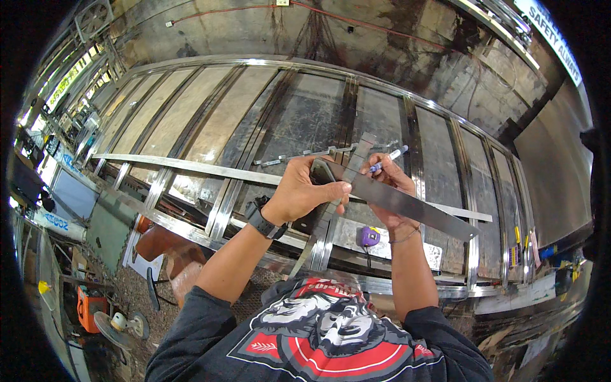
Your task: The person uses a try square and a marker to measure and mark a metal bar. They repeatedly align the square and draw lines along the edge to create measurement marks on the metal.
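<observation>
My left hand (305,191) is closed, its thumb pressing a dark steel square (414,210) against a narrow flat metal bar (365,146). The square's long blade crosses the bar and slopes down to the right. Between the fingers of my right hand (394,184) is a white marker pen with blue parts (389,159), tilted up to the right. That hand is partly hidden behind the blade, so whether it also supports the square I cannot tell. Just below the blade, a purple tape measure (368,237) rests on a pale, speckled strip (420,252).
Under my hands lies a large metal frame (165,177) with several crossbars over dark and tan panels. A long flat bar (210,168) lies across it. A stained wall (407,38) stands beyond. At lower left are an orange case (91,309) and a brown curved piece (167,248).
</observation>
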Demonstrator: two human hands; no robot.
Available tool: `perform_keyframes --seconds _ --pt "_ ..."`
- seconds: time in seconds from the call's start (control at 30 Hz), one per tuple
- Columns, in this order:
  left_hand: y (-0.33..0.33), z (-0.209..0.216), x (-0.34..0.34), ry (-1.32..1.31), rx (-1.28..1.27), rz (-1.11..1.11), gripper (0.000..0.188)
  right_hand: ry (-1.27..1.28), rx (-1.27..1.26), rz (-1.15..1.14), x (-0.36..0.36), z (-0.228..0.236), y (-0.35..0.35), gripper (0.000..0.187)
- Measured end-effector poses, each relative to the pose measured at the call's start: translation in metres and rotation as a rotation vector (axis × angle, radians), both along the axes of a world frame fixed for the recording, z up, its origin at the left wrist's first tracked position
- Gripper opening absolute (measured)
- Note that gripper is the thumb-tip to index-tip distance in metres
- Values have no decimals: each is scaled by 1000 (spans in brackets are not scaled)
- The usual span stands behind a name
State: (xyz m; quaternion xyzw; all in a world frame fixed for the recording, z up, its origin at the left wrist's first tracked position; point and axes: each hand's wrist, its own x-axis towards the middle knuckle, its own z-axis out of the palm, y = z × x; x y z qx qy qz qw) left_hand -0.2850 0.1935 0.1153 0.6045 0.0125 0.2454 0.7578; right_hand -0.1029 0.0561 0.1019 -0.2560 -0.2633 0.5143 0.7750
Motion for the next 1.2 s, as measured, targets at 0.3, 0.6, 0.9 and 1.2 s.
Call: perform_keyframes --seconds 0.3,0.6,0.9,1.2 --pt "9 -3 6 31 36 63 17 -16 -230 -384 -3 -51 -17 25" --pt "27 -5 10 40 -23 81 18 -1526 -87 -759 -84 -91 -106 17" --pt "37 -7 11 46 9 38 17 -1715 -156 -985 -5 28 -18 24" --pt "36 -38 -20 286 222 163 49 -1784 -151 -968 -45 12 -24 22"
